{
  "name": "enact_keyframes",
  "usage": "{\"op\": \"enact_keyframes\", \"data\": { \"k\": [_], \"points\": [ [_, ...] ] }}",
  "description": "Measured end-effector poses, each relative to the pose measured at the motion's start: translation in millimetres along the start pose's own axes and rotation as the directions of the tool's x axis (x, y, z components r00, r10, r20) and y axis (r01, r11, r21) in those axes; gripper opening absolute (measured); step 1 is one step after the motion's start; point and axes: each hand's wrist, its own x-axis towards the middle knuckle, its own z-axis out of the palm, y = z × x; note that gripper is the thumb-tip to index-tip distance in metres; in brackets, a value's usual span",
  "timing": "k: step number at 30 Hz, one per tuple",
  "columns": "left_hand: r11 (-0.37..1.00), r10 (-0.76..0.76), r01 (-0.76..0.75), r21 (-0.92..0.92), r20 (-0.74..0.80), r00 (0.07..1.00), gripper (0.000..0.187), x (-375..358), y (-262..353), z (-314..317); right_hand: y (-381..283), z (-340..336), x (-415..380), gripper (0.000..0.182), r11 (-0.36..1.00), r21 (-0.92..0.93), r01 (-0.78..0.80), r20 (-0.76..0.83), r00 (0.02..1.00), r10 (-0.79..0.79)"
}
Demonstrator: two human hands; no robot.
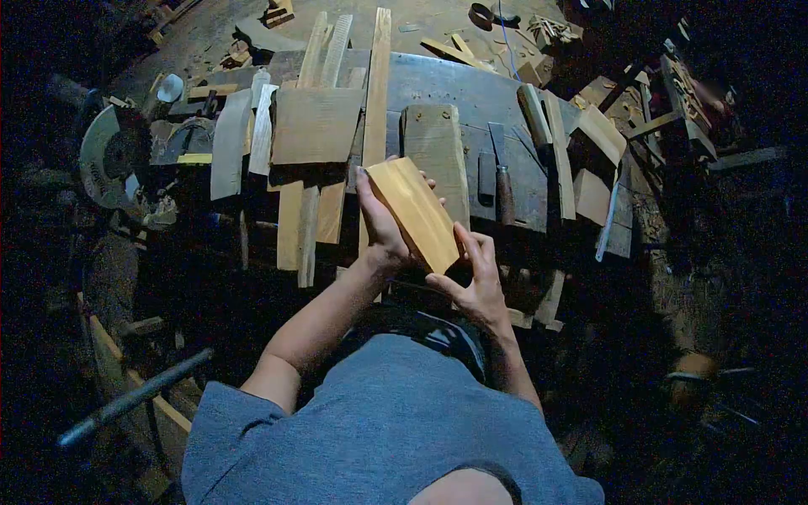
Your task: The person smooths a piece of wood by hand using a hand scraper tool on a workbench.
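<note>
A short, yellowish wooden board (414, 212) is held tilted in front of my body, above the near edge of the workbench. My left hand (385, 220) cradles it from the left side and beneath, with fingertips showing past its far right edge. At the lower right end, my right hand (476, 273) grips the board's corner between thumb and fingers. The underside of the board is hidden. Just beyond it on the bench lie a wider wooden plank (436, 139) and a chisel (503, 181) with a wooden handle, next to a dark rectangular block (486, 175).
The dark workbench (480, 84) carries several boards, including a broad panel (316, 124) and a long strip (378, 84). A circular saw blade (103, 156) stands at the left. A metal bar (135, 396) juts out lower left. Wood scraps (551, 32) lie on the floor beyond.
</note>
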Motion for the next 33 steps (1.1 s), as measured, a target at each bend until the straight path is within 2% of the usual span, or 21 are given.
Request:
{"op": "enact_keyframes", "data": {
  "k": [1,2,4,5,6,8,10,11,13,17,20,22,26,28,29,31,33],
  "points": [
    [1.0,-0.007,0.007,0.0,-0.001,1.0,0.088,3,0,-5,-2,-2,1,0.093,1.0,-0.028,0.002,-0.025,1.0,-0.003],
    [0.997,-0.07,0.07,-0.016,-0.001,0.998,0.091,6,0,-11,-4,-4,1,0.082,0.997,-0.032,0.064,-0.076,0.995,-0.066],
    [0.977,-0.206,0.203,-0.062,-0.035,0.978,0.097,5,4,-11,2,-7,2,0.077,0.997,-0.011,0.079,-0.098,0.992,-0.079],
    [0.976,-0.21,0.207,-0.063,-0.036,0.977,0.097,6,4,-15,5,-8,3,0.073,0.994,0.013,0.105,-0.118,0.988,-0.103],
    [0.963,-0.255,0.25,-0.098,-0.036,0.966,0.096,8,3,-18,4,-7,3,0.06,0.99,0.127,0.059,-0.149,0.988,-0.04],
    [0.947,-0.3,0.293,-0.134,-0.035,0.953,0.095,10,1,-23,5,-9,2,0.056,0.987,0.152,0.058,-0.161,0.986,-0.033],
    [0.931,-0.336,0.315,-0.183,-0.098,0.937,0.094,7,0,-20,9,-6,3,0.046,0.968,0.24,0.076,-0.208,0.978,-0.025],
    [0.931,-0.337,0.316,-0.183,-0.098,0.936,0.094,7,-1,-20,10,-5,2,0.046,0.968,0.239,0.075,-0.209,0.978,-0.024],
    [0.905,-0.401,0.378,-0.196,-0.093,0.911,0.089,6,-1,-20,10,-6,1,0.042,0.93,0.368,0.02,-0.196,0.979,0.057],
    [0.906,-0.417,0.395,-0.151,-0.162,0.894,0.084,4,0,-19,1,-11,1,0.034,0.925,0.379,-0.034,-0.202,0.972,0.119],
    [0.886,-0.46,0.448,-0.122,-0.1,0.882,0.083,13,-8,-38,-3,-16,-1,0.027,0.917,0.395,-0.059,-0.223,0.962,0.158],
    [0.807,-0.568,0.551,-0.213,-0.023,0.823,0.096,14,-5,-42,-5,-18,-1,0.021,0.871,0.487,-0.069,-0.208,0.959,0.192],
    [0.848,-0.527,0.516,-0.119,-0.087,0.845,0.096,1,-9,-32,9,-17,-4,0.017,0.828,0.549,-0.109,-0.193,0.948,0.253],
    [0.852,-0.524,0.512,-0.112,-0.218,0.824,0.084,-11,-7,-13,12,-16,-5,0.016,0.823,0.558,-0.102,-0.196,0.948,0.25],
    [0.851,-0.525,0.514,-0.111,-0.219,0.822,0.084,-8,-12,-22,13,-15,-5,0.016,0.82,0.564,-0.094,-0.201,0.948,0.247],
    [0.831,-0.554,0.556,-0.018,-0.115,0.824,0.087,0,-23,-43,14,-15,-4,0.016,0.829,0.552,-0.095,-0.217,0.943,0.252],
    [0.83,-0.555,0.558,-0.014,-0.123,0.822,0.086,2,-27,-49,14,-14,-5,0.016,0.837,0.538,-0.094,-0.235,0.937,0.257]
  ]
}}
